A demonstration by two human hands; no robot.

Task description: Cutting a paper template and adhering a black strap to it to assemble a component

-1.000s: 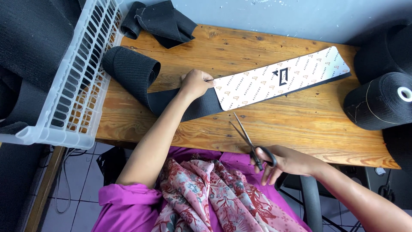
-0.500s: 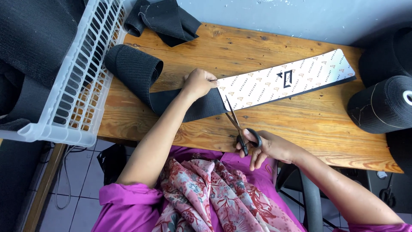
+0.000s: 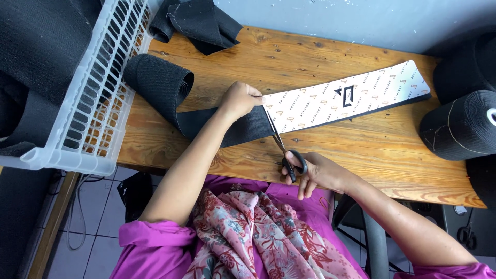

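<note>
Left hand [image 3: 238, 99] fingers pressing ribbed black band [image 3: 227, 126], right hand [image 3: 316, 173] gripping steel scissors [image 3: 283, 147] beside printed card template [image 3: 347, 97]

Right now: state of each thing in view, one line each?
Black band roll: partly unrolled, its free end flat on the wooden table.
White card template: flat on the band.
Scissors: blades at the template's left edge, across the band.
Left hand: pressing the band down.
Right hand: fingers in the scissor handles.
White basket: holds black fabric.

Bare desk [image 3: 361, 150] lies open near the strip. The white basket [image 3: 98, 108] blocks the left, black rolls [image 3: 460, 129] the right, folded cloth [image 3: 199, 23] the far edge.
</note>
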